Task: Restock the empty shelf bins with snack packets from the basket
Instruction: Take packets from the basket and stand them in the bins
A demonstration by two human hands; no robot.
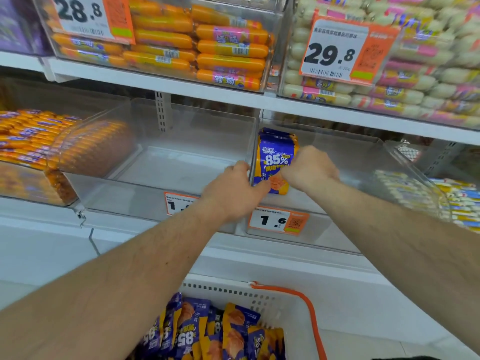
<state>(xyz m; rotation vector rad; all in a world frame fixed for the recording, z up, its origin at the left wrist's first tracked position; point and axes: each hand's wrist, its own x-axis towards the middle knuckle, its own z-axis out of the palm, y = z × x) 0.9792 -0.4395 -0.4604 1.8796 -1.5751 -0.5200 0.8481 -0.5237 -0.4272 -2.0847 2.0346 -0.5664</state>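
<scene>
In the right-hand clear shelf bin, both hands are standing a small stack of purple-and-orange snack packets upright against its left wall: left hand and right hand are curling their fingers round it. Next, probably, they are letting go and reaching down to the white basket, holding many more; the neighbouring bin is lying empty, so two bins are wanting stock

Two bare forearms, no sleeves, hairy
</scene>
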